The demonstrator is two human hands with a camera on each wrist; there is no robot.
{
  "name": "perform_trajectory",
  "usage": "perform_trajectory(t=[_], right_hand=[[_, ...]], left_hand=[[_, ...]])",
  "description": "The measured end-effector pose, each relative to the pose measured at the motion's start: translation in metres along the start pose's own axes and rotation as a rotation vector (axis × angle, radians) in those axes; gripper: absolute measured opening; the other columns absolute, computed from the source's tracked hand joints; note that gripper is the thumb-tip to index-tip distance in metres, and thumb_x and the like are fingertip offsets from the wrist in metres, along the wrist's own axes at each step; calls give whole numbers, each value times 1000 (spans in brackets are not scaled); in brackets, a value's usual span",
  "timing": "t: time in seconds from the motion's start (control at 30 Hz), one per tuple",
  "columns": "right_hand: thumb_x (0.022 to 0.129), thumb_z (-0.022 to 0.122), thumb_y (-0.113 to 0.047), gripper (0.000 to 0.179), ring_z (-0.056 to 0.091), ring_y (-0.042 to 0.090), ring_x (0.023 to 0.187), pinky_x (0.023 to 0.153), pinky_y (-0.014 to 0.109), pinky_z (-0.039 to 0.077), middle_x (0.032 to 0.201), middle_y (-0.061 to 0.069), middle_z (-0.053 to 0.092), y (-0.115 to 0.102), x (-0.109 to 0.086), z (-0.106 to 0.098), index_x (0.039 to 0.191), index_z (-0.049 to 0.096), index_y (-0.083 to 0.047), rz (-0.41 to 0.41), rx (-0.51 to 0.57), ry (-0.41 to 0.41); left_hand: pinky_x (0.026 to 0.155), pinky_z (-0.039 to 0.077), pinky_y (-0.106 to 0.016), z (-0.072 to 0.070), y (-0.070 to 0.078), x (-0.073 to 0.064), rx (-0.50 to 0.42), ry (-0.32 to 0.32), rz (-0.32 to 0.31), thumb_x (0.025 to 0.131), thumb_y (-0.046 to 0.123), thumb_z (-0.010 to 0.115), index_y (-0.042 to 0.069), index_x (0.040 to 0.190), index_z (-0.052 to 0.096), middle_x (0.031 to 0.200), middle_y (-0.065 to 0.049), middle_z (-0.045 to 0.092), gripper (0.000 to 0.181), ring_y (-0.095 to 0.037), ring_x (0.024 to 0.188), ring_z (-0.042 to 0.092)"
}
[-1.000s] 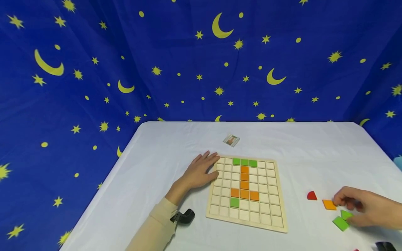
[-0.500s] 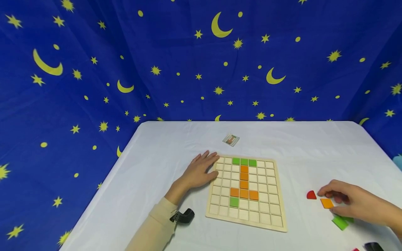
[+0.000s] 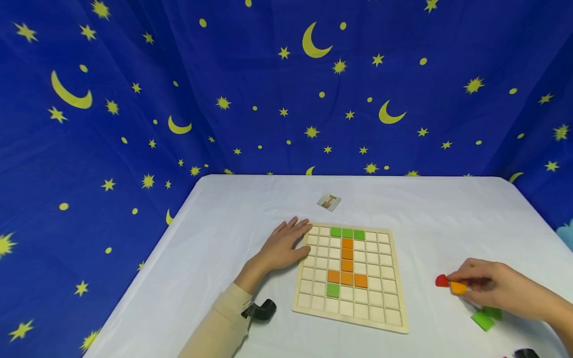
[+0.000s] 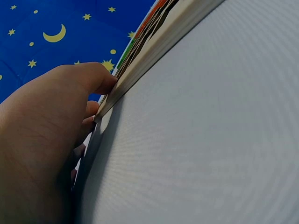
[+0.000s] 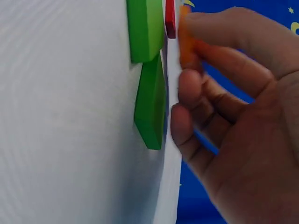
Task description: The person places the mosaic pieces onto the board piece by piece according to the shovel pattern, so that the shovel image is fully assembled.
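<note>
My right hand [image 3: 497, 286] pinches an orange square tile [image 3: 458, 288] between thumb and fingers, at the right of the table. In the right wrist view the orange tile [image 5: 188, 39] stands edge-on in the fingertips. A red rounded piece [image 3: 441, 281] lies just left of it. Below the hand are a green square tile [image 3: 483, 320] and another green piece [image 3: 493, 313], partly covered. My left hand [image 3: 282, 248] rests with fingers spread along the left edge of a wooden grid board [image 3: 350, 315]. Green and orange tiles fill some of its cells; the left thumb [image 4: 100, 77] touches its rim.
A small pattern card [image 3: 329, 202] lies behind the board on the white-covered table [image 3: 250, 199]. A blue cloth with moons and stars [image 3: 250, 59] hangs behind and at the sides. Black wrist devices [image 3: 263, 310] sit at both wrists.
My right hand has moved left from the green pieces to the orange tile and now pinches it, slightly shifted left and raised. The left hand and board stay put.
</note>
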State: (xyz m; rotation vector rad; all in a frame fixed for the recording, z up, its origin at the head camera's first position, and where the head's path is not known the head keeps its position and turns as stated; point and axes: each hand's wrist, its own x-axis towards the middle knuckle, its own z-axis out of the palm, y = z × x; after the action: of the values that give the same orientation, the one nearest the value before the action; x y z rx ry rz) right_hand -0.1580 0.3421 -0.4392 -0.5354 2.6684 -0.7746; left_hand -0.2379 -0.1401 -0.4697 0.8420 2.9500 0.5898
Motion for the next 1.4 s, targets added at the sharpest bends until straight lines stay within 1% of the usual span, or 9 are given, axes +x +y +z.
perform_trajectory(t=[0.07,0.17,0.27,0.4,0.5,0.63,0.77,1.03,1.4], right_hand=[[81,77,-31,30,49,6,77,61,21,43,96,-8,59,-2,1,-1,109,72,-24,-35,-1,27],[82,76,-30,28,50,7,79,62,21,42,96,-9,59,-6,2,-1,109,72,-27,-53,19,44],[83,75,-27,28,51,8,79,62,21,42,96,-9,59,-9,3,-1,110,72,-26,-79,51,43],[83,75,-24,29,51,8,78,60,22,41,96,-9,59,-12,5,0,112,72,-24,-146,68,58],[84,75,-25,29,52,9,79,60,23,41,97,-9,60,-15,7,2,114,71,-24,-174,93,42],[87,72,-24,29,53,11,82,61,24,43,99,-8,61,-18,8,4,116,71,-23,-208,141,-9],[88,71,-22,29,54,11,82,62,25,45,98,-8,61,-22,9,6,117,70,-21,-257,163,-23],[86,72,-29,28,55,12,80,64,25,47,94,-8,59,-37,24,11,114,72,-24,-249,119,-46],[86,73,-28,30,55,9,79,65,24,50,96,-10,58,-54,37,15,116,71,-22,-282,98,-61]], left_hand=[[116,8,-38,0,0,0,-1,7,2,94,46,48,20,150,36,155,5,29,64,-20,144,15],[116,9,-39,0,-1,0,0,7,4,94,47,48,20,150,36,155,5,29,64,-20,144,16],[116,9,-39,1,-1,0,8,-2,4,94,48,47,20,151,36,155,5,28,64,-20,144,15],[116,8,-39,0,-1,-1,0,-5,4,94,46,47,20,151,35,155,5,28,64,-20,144,14],[116,8,-39,0,-1,0,-5,1,9,95,46,48,19,150,36,155,4,29,63,-21,144,14],[116,9,-39,2,-1,-1,-7,3,9,94,46,48,20,150,36,155,4,29,63,-20,144,15],[116,9,-39,6,0,0,-9,4,15,94,47,47,21,150,36,155,4,29,63,-21,144,15],[116,9,-41,6,-4,-4,-11,25,15,94,46,49,19,150,38,154,4,30,62,-21,144,16],[116,9,-40,3,-2,-2,0,22,18,94,46,48,20,150,37,154,4,30,63,-21,144,15]])
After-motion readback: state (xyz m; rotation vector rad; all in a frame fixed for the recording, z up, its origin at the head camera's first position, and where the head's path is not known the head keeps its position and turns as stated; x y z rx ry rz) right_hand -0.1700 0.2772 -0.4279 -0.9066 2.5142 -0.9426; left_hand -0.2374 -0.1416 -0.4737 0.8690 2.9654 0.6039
